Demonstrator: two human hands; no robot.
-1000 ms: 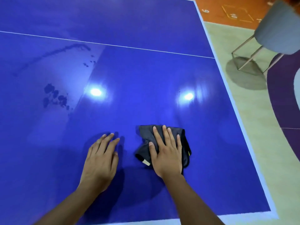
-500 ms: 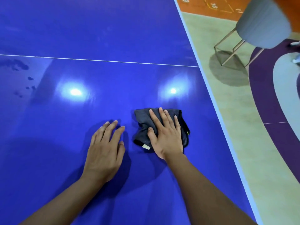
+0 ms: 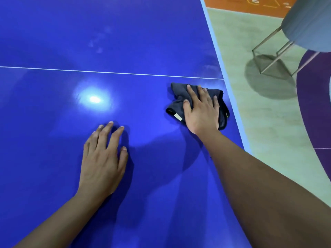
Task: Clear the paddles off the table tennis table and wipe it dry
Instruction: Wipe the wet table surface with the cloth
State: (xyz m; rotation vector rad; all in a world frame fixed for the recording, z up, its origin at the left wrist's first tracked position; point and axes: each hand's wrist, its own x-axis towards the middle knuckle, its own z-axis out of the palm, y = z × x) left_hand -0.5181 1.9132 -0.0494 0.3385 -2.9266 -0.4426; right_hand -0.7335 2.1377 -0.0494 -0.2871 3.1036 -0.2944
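Observation:
The blue table tennis table [image 3: 53, 42] fills most of the view, with a thin white line across it. My right hand [image 3: 201, 111] lies flat with straight fingers on a crumpled dark grey cloth [image 3: 176, 92], pressing it to the table close to the right edge. My left hand [image 3: 103, 161] rests flat on the bare blue surface, fingers spread, some way left of the cloth. No paddles are in view. Faint pale smears show on the far half of the table.
The table's pale right edge [image 3: 231, 106] runs diagonally just beyond the cloth. Past it, a grey chair [image 3: 308, 25] on thin metal legs stands on a beige floor with purple and orange patches. A lamp's glare [image 3: 95, 99] reflects on the table.
My right hand has slid the cloth to the right, up to the table's edge. The view has turned right, so the dark wet spots at the left are out of sight. My left hand stays flat.

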